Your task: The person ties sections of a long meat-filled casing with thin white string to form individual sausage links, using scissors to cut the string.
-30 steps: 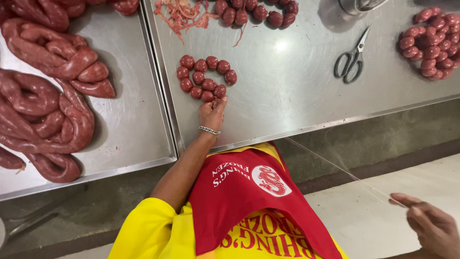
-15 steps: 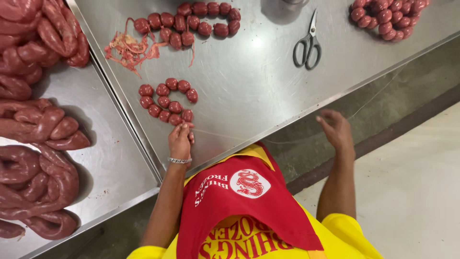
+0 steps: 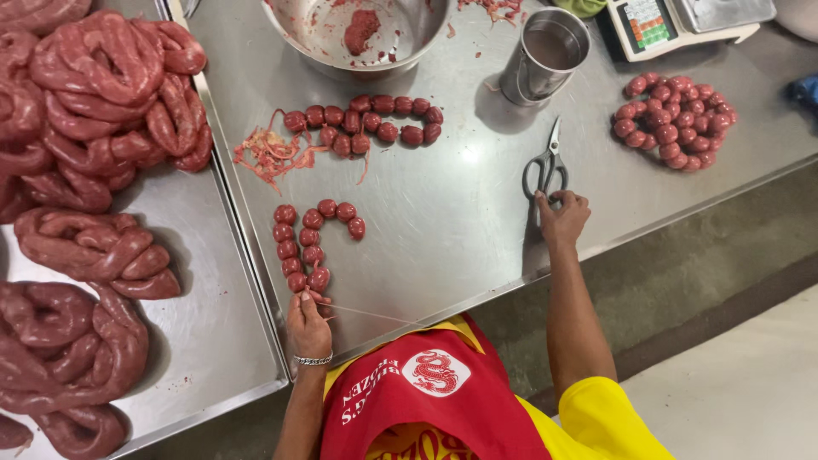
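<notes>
Head view, looking down on a steel counter [image 3: 460, 221] where a person in a yellow shirt and red apron [image 3: 426, 400] is working on small round sausage links. Left hand [image 3: 308, 325], wearing a bead bracelet [image 3: 313, 361], is pinching the near end of a short string of links [image 3: 308, 243] with fingers closed narrow; a thin twine [image 3: 375, 314] is running taut from that pinch toward the apron, which suggests the hand is holding the end still so the twine stays under tension. Right hand [image 3: 561, 217] is reaching across the counter and resting its fingertips on the handles of the scissors [image 3: 546, 166]; whether the fingers are already gripping the loops cannot be told. Scissors are lying with blades pointing away, near the right arm, likely kept there for easy reach. A longer string [image 3: 375, 119] is lying farther back beside a tangle of casing scraps [image 3: 268, 155], apart from the one in hand. A finished heap of links [image 3: 673, 123] is sitting well to the right. A steel bowl [image 3: 358, 34] with a lump of mince, a steel cup [image 3: 545, 55] and a scale [image 3: 682, 21] are standing along the far edge. On the left, a separate tray [image 3: 204, 341] is carrying thick coiled sausages [image 3: 94, 111], kept apart from the small links.
</notes>
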